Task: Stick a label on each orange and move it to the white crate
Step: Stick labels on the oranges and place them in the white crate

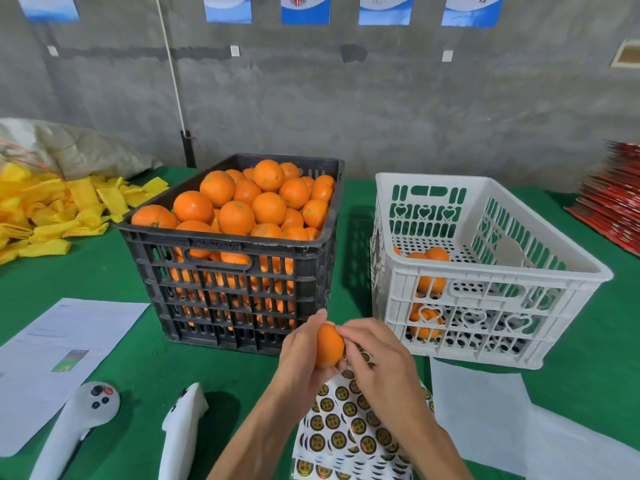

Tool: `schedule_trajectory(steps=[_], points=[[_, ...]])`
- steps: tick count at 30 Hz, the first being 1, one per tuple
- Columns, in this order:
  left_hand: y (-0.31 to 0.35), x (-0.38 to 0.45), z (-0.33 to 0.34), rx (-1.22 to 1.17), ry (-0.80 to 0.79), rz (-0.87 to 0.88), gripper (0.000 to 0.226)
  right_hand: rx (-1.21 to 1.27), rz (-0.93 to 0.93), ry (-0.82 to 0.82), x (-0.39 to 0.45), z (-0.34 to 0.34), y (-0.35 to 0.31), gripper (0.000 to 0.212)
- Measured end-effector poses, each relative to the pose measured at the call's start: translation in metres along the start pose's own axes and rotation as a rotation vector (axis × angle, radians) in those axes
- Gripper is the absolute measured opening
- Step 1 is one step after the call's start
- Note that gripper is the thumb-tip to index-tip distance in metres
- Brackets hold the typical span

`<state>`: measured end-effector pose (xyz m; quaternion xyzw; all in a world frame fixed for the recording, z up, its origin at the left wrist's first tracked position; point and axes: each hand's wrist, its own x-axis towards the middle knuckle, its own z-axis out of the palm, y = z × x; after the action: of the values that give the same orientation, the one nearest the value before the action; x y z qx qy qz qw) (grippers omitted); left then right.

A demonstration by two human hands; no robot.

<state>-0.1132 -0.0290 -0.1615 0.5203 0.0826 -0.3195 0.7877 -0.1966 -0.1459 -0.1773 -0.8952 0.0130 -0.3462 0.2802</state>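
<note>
While the left hand (304,355) grips one orange (329,345) above the label sheet (349,420) on the counter (138,368), right hand (377,358) fingertips pinched at its peel: press label flat, smooth edges, then carry to white crate (485,271).

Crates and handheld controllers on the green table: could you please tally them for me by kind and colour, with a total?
Black slatted plastic crate heaped with oranges: 1
White perforated plastic crate holding a few oranges: 1
White handheld controllers, one with buttons showing and one beside it: 2
Total: 4
</note>
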Motion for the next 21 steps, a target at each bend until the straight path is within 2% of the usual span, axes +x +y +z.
schedule_trajectory(steps=[4,7,10,14,17,21], points=[[0.009,-0.018,0.016,-0.076,-0.106,-0.011,0.054,0.068,0.016,-0.190,0.000,-0.029,-0.013,0.042],[0.028,-0.031,0.038,-0.140,-0.173,-0.034,0.056,-0.005,0.044,-0.203,0.004,-0.043,-0.024,0.060],[0.052,-0.042,0.066,-0.223,-0.280,-0.067,0.062,-0.051,-0.001,-0.026,0.025,-0.060,-0.029,0.054],[0.069,-0.052,0.090,-0.225,-0.418,-0.056,0.058,0.226,0.097,0.054,0.048,-0.090,-0.027,0.049],[0.070,-0.053,0.096,-0.204,-0.494,-0.062,0.059,0.466,0.189,0.051,0.055,-0.106,-0.025,0.043],[0.072,-0.050,0.104,-0.186,-0.483,-0.024,0.055,0.631,0.260,-0.022,0.063,-0.121,-0.022,0.043]])
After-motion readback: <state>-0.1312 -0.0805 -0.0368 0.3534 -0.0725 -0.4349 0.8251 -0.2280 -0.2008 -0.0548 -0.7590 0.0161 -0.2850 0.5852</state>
